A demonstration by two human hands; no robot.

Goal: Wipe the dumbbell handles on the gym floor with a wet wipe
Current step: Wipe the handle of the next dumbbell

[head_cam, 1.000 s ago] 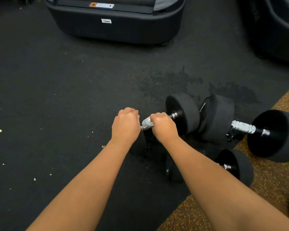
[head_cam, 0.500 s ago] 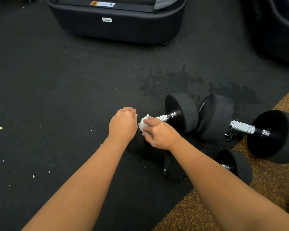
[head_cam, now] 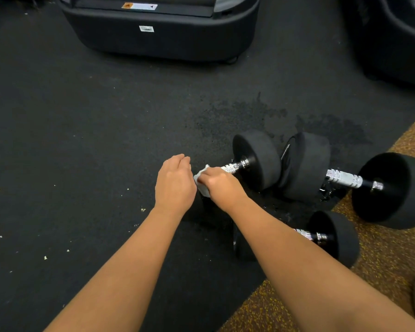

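right hand [head_cam: 222,185] is closed on a white wipe [head_cam: 201,182] pressed to the near end of a dumbbell [head_cam: 254,161] handle, while left hand [head_cam: 175,185] hangs loosely curled and empty over that dumbbell's hidden near weight. around them the black floor [head_cam: 94,140] carries dark wet patches; a larger dumbbell [head_cam: 345,179] touches the first one's far weight, and a smaller one [head_cam: 331,238] lies partly under the right forearm. likely risks: the round weights could roll under a hard stroke unless steadied, and the small bunched wipe could slip off the knurled handle [head_cam: 233,167].
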